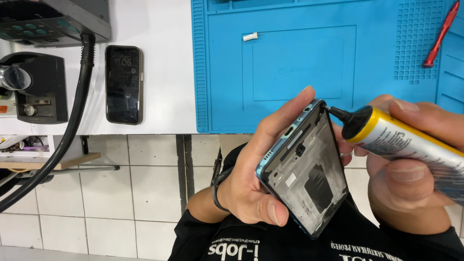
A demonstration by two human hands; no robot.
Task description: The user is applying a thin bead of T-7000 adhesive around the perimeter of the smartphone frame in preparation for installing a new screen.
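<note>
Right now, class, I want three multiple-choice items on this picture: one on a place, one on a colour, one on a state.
1. Where does the red screwdriver lie?
A. on the blue mat
B. on the floor
C. in a hand

2. What colour is the glue tube?
A. green
B. yellow
C. white

3. Where is the tube's black nozzle?
A. capped
B. at the phone frame edge
C. lying on the mat

Answers:
1 A, it rests at the mat's top right.
2 B, the right hand grips a yellow body.
3 B, the tip meets the frame's top corner, held by the left hand.
</note>
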